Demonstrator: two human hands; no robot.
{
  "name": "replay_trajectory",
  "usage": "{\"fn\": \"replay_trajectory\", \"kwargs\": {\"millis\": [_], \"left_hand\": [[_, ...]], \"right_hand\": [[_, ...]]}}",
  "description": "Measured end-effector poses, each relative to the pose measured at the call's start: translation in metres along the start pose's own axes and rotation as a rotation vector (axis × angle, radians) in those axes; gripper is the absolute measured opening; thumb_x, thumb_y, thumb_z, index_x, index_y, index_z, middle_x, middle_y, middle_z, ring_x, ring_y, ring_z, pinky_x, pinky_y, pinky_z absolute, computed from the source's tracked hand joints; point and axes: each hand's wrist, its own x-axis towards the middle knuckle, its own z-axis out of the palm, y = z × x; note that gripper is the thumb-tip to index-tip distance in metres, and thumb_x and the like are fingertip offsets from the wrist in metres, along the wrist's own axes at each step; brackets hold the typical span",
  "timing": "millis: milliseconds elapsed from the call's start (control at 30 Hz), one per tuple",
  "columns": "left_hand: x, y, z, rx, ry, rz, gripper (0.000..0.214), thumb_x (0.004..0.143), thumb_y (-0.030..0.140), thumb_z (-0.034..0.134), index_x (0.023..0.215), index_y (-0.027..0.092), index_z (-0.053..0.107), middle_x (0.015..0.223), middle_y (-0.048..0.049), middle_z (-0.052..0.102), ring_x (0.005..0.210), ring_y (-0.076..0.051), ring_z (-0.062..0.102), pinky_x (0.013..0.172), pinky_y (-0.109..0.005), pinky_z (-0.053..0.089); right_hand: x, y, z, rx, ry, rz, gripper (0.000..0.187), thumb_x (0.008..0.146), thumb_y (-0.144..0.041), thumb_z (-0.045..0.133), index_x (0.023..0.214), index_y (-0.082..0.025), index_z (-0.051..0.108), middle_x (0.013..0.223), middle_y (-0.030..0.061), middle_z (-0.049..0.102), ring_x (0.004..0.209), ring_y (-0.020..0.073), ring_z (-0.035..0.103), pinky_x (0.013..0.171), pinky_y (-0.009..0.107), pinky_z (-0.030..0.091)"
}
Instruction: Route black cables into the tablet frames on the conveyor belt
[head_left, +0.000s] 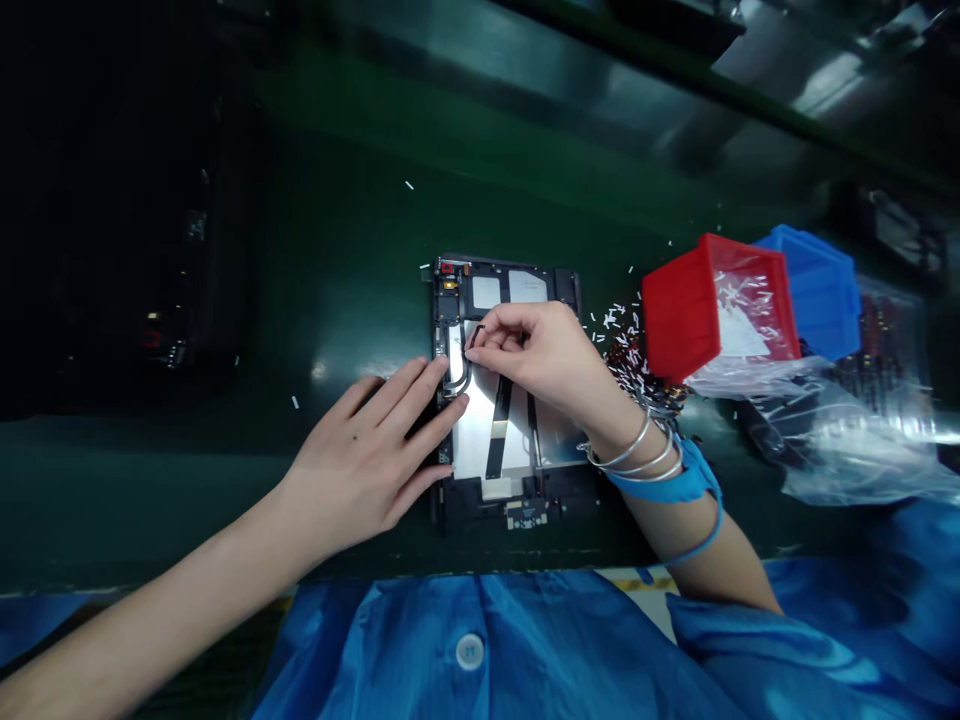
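An opened tablet (517, 440) lies on the dark green belt with its inner side up, showing a silver plate, black flat cables and a circuit strip along its left edge. My left hand (375, 455) lies flat on the belt, fingers stretched out, fingertips resting on the tablet's left edge. My right hand (536, 350) is over the upper middle of the tablet, thumb and fingers pinched on a thin black cable (466, 368) that curves down the left side. Silver bangles and a blue wrist strap (664, 470) circle my right wrist.
A red bin (686, 315) and a blue bin (821, 290) stand to the right, on crinkled clear plastic bags (840, 430). Small white parts (611, 320) are scattered between the tablet and the red bin. My blue smock (487, 640) fills the near edge.
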Motion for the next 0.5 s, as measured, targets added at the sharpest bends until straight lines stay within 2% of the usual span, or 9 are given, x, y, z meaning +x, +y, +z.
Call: {"fn": "replay_trajectory", "kwargs": {"millis": [200, 333, 500], "left_hand": [[-0.0001, 0.0008, 0.0018, -0.023, 0.009, 0.005, 0.047, 0.094, 0.033, 0.045, 0.137, 0.014, 0.049, 0.145, -0.0212, 0.043, 0.130, -0.039, 0.045, 0.094, -0.049, 0.045], [0.0020, 0.0013, 0.0000, 0.057, -0.010, -0.003, 0.049, 0.096, 0.034, 0.041, 0.136, 0.007, 0.049, 0.144, -0.0210, 0.045, 0.129, -0.037, 0.047, 0.092, -0.047, 0.046], [0.0045, -0.0004, -0.0010, 0.080, -0.023, 0.013, 0.048, 0.096, 0.034, 0.041, 0.134, 0.006, 0.051, 0.143, -0.0199, 0.046, 0.127, -0.037, 0.049, 0.090, -0.047, 0.047]], "right_hand": [[0.0005, -0.0013, 0.0012, -0.060, 0.003, 0.014, 0.005, 0.071, -0.015, 0.068, 0.068, -0.015, 0.066, 0.055, -0.0041, 0.056, 0.054, 0.0079, 0.047, 0.057, 0.025, 0.035], [-0.0005, -0.0019, 0.0018, -0.095, 0.010, 0.018, 0.003, 0.072, -0.015, 0.068, 0.069, -0.015, 0.066, 0.056, -0.0038, 0.056, 0.055, 0.0080, 0.047, 0.057, 0.024, 0.034], [-0.0028, -0.0030, 0.0032, -0.165, 0.032, 0.007, 0.003, 0.074, -0.014, 0.066, 0.070, -0.015, 0.067, 0.057, -0.0040, 0.055, 0.057, 0.0082, 0.048, 0.057, 0.024, 0.033]]}}
